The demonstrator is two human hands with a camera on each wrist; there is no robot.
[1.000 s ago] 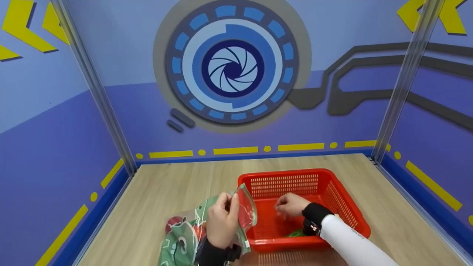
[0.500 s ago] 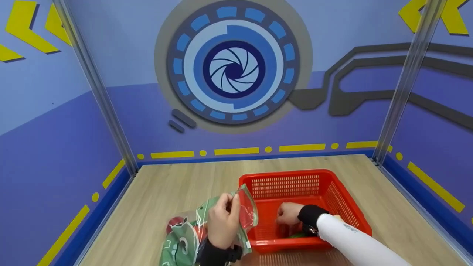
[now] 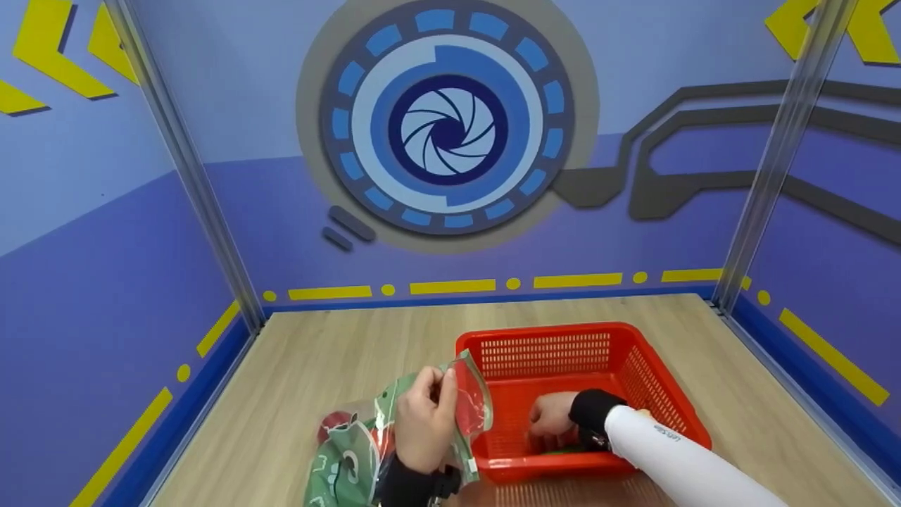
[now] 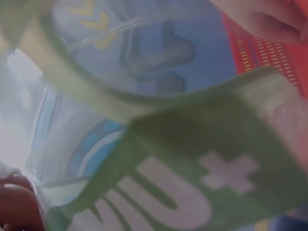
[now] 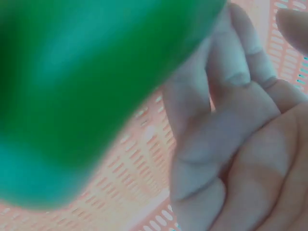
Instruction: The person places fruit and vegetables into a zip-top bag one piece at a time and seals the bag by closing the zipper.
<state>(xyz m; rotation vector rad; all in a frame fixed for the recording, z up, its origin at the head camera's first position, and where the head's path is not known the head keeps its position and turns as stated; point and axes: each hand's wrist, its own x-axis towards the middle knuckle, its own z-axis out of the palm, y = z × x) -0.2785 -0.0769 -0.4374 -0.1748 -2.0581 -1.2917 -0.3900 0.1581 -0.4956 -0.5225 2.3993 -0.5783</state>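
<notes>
My left hand [image 3: 426, 422] grips the mouth of a zip bag [image 3: 355, 461], a clear and green one with a cartoon print, at the basket's left side. In the left wrist view the bag's green panel [image 4: 192, 159] with white lettering fills the lower part. A dark red round thing [image 3: 336, 424] shows at the bag's left end. My right hand [image 3: 551, 419] is down inside the red basket [image 3: 545, 462], over a green thing [image 3: 563, 449]. Close up in the right wrist view, that smooth, blurred green thing [image 5: 91, 86] overlaps my fingertips, while the thumb [image 5: 294, 29] stands apart from it.
The basket has slotted walls and stands on a wooden tabletop [image 3: 331, 352]. Blue-purple panels [image 3: 450, 260] enclose the table at the back and both sides, with metal posts [image 3: 757, 176] at the corners. A small tan thing [image 3: 644, 414] shows beside my right forearm.
My right hand has gone lower into the basket, covering more of the green thing. The left hand and bag have stayed nearly in place.
</notes>
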